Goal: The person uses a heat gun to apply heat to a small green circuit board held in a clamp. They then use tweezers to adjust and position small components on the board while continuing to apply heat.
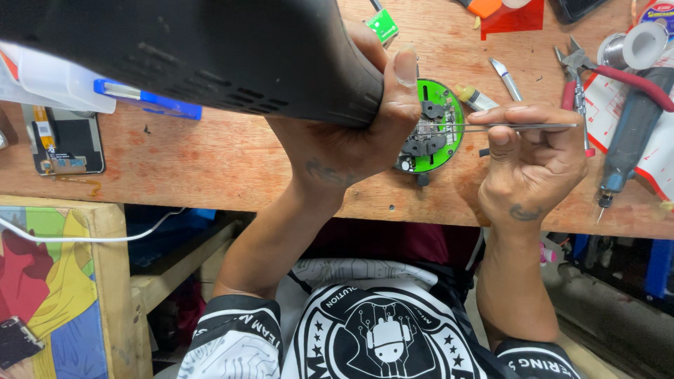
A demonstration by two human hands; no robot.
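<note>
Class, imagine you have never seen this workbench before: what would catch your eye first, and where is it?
The big black heat-gun-like tool fills the upper left, gripped by the left hand. Just right of it, on the wooden bench, lies a bright green round circuit board. The right hand holds thin metal tweezers pointing onto the board; red-handled pliers lie at far right.

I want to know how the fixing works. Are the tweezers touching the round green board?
Cannot tell. In the head view the tweezers in the right hand reach over the round green circuit board, but their tips are too small to see.
</note>
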